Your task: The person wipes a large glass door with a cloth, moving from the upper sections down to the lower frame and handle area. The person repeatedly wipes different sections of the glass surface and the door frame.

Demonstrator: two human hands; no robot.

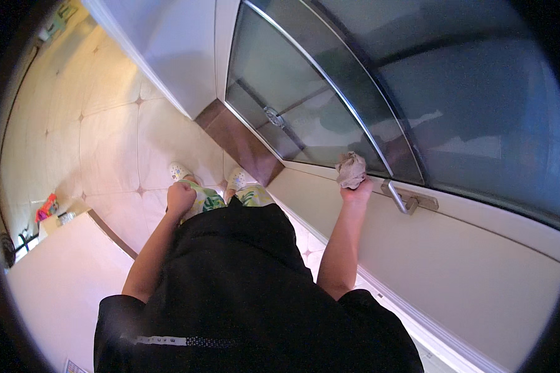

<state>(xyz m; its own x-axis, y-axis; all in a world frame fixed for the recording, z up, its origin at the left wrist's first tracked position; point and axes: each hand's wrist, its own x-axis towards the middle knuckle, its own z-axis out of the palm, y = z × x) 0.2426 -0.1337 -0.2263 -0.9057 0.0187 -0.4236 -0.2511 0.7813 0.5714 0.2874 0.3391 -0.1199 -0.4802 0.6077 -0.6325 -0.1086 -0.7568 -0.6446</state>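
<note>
My right hand (357, 190) grips a crumpled greyish-brown cloth (351, 169), bunched up above the fingers. The cloth is at the lower frame of a glazed window or door panel (308, 88); whether it touches the glass I cannot tell. Just right of that hand is a metal lever handle (401, 200) on the white frame. My left hand (181, 198) hangs in a fist beside my patterned trousers (210, 199), with nothing visible in it.
A brown stone sill or threshold (240, 140) meets the pale tiled floor (112, 140) ahead of my white clogs (179, 171). At left stands a pale cabinet or table (74, 275), with a colourful packet (46, 208) beyond it. A white wall edge (168, 56) rises ahead.
</note>
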